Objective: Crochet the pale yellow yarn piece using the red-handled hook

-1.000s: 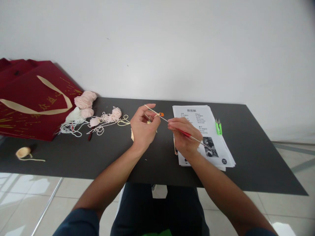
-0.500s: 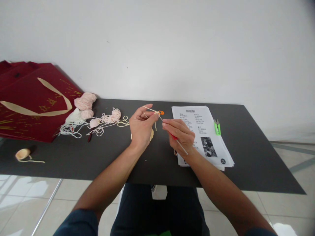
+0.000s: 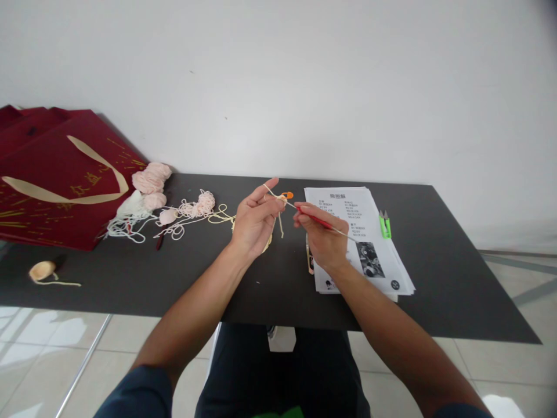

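Observation:
My left hand (image 3: 256, 223) pinches a small piece of cream crochet work, mostly hidden by the fingers. Cream yarn (image 3: 270, 187) runs over its raised index finger, and a loose tail (image 3: 281, 226) hangs below the pinch. An orange stitch marker (image 3: 288, 195) sits at the piece's far edge. In my right hand (image 3: 324, 235) is a crochet hook (image 3: 319, 219) with a red grip and metal shaft, its tip reaching the crochet work at the left fingertips. Behind the left wrist, part of a pale yellow yarn ball (image 3: 267, 244) shows.
Printed pattern sheets (image 3: 378, 255) lie under and beyond my right hand, with green thread snips (image 3: 384, 225) beside them. To the left are pink yarn balls (image 3: 150, 177), tangled pink yarn (image 3: 204, 204), a dark red gift bag (image 3: 56, 203) and a small cream crocheted cup (image 3: 42, 270).
Both hands have shifted slightly right. My right hand has turned, so the hook lies flatter and more of its red grip shows. The left index finger is raised further.

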Available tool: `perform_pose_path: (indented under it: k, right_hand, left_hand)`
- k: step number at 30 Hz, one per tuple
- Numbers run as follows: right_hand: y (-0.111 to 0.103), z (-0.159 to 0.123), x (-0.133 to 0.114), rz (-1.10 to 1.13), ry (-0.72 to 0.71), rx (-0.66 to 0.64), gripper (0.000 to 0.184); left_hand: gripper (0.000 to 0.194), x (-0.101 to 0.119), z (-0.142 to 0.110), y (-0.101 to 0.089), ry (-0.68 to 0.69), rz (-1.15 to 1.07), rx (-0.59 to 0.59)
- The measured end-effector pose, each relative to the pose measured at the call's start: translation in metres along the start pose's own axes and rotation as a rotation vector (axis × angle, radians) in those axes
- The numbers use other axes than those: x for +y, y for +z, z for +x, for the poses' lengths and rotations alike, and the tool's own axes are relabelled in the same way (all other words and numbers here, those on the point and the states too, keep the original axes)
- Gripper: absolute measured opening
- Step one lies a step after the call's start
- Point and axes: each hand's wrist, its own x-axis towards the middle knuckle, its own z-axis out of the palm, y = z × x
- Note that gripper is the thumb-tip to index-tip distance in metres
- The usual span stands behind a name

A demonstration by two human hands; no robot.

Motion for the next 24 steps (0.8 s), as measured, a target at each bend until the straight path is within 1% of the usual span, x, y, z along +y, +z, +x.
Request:
perform_pose_path:
  k: [3,6,9,12,15,17,19,21,24]
  right_hand:
    - [-0.001,0.008,-0.002,0.127,0.098,0.047,0.010]
    - [-0.007,0.016,-0.003,0.146,0.082,0.024,0.006]
    - [-0.014,0.020,-0.003,0.055,-0.008,-0.010,0.009]
    - [-0.016,0.019,-0.005,-0.112,-0.131,-0.011,0.007]
    - [-0.012,0.014,-0.009,-0.276,-0.299,-0.040,0.010]
    - [-0.008,0.009,-0.013,-0.327,-0.357,-0.052,0.013]
    - [-0.005,0.005,-0.015,-0.337,-0.324,-0.008,0.012]
    - [-0.005,0.004,-0.017,-0.301,-0.219,0.059,0.007]
    - [-0.007,0.009,-0.016,-0.154,-0.063,0.100,0.006]
  left_hand:
    - [0.058,0.000,-0.001,0.001,-0.006,0.056,-0.016]
    - [0.062,0.000,-0.004,0.003,-0.022,0.144,-0.018]
    - [0.065,-0.001,-0.006,0.003,-0.024,0.259,0.026]
    - [0.068,-0.003,-0.006,0.001,0.012,0.383,0.101]
    - [0.065,-0.007,-0.007,-0.001,0.105,0.479,0.145]
    - [0.061,-0.010,-0.008,-0.001,0.191,0.523,0.136]
    - [0.058,-0.012,-0.010,-0.001,0.274,0.554,0.106]
    - [0.056,-0.012,-0.011,-0.001,0.335,0.568,0.069]
    - [0.053,-0.012,-0.010,-0.001,0.356,0.544,0.004]
